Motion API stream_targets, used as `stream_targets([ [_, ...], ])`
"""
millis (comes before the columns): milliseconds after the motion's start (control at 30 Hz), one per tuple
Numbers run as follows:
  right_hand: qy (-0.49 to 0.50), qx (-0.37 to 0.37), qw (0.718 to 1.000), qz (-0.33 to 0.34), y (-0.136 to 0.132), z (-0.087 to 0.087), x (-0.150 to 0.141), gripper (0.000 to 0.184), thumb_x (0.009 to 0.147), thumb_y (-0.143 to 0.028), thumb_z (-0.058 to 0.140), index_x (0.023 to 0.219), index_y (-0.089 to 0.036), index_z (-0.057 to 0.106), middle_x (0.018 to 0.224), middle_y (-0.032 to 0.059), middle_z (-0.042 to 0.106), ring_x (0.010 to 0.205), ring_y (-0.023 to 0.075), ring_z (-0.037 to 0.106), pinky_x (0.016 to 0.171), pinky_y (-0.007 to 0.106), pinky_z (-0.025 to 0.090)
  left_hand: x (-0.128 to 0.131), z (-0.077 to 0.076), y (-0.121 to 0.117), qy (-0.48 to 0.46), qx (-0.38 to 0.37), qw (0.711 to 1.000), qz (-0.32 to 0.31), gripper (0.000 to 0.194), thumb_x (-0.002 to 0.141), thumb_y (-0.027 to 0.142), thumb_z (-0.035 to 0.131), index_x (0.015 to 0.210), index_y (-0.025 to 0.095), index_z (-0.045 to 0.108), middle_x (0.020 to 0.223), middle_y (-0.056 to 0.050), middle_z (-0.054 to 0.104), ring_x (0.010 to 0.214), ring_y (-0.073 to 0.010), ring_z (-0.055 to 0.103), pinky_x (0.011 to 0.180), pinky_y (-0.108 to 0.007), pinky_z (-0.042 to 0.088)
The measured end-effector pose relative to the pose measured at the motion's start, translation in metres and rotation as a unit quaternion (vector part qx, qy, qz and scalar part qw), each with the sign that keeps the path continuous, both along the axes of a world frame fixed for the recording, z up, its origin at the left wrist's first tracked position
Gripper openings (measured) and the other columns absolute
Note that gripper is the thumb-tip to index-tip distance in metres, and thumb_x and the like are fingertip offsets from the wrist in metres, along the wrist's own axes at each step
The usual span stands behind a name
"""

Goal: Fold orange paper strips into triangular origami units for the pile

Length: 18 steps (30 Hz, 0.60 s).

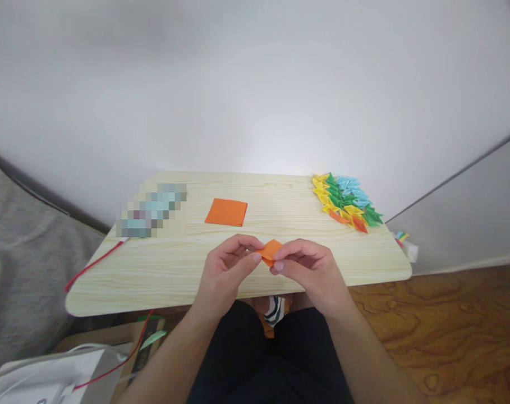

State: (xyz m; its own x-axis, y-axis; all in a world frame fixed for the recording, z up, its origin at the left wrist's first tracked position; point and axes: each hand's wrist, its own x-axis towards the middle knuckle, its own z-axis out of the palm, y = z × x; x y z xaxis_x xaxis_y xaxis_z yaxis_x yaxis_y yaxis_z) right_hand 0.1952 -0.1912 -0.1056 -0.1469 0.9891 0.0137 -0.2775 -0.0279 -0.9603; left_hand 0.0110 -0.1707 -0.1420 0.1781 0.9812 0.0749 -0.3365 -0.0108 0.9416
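A small folded orange paper piece (pixel 271 250) is pinched between both hands just above the near edge of the light wooden table (pixel 174 269). My left hand (pixel 227 266) grips its left side with thumb and fingers. My right hand (pixel 307 269) pinches its right side. Farther back, a flat orange paper stack (pixel 226 212) lies on the table, untouched.
A pile of folded paper units in yellow, green, blue and orange (pixel 346 203) sits at the table's far right corner. A blurred object (pixel 151 210) lies at the far left, with a red cord (pixel 92 265) trailing off the table. A white bag (pixel 40 379) sits on the floor at the left.
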Motion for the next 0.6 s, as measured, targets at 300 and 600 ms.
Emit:
stream_targets([
  [300, -0.005, -0.016, 1.000, -0.005, -0.0012, 0.0004, -0.0009, 0.010, 0.079, -0.019, 0.088, 0.086, -0.023, 0.083, 0.080, 0.0008, 0.079, 0.076, 0.0139, 0.069, 0.073, 0.027, 0.053, 0.0004, 0.0031, -0.0021, 0.009, 0.015, 1.000, 0.006, 0.013, 0.087, 0.022, 0.081, 0.099, 0.020, 0.076, 0.092, -0.003, 0.073, 0.083, -0.0132, 0.066, 0.077, -0.023, 0.051],
  [600, 0.003, -0.018, 1.000, 0.011, -0.0034, -0.0017, 0.0019, 0.011, 0.081, -0.019, 0.087, 0.090, -0.022, 0.082, 0.083, 0.0010, 0.077, 0.077, 0.0142, 0.067, 0.072, 0.028, 0.051, -0.0041, 0.0071, -0.0049, 0.050, 0.049, 0.998, -0.008, 0.019, 0.087, 0.020, 0.080, 0.106, 0.022, 0.078, 0.098, -0.005, 0.073, 0.091, -0.0167, 0.064, 0.083, -0.029, 0.050],
])
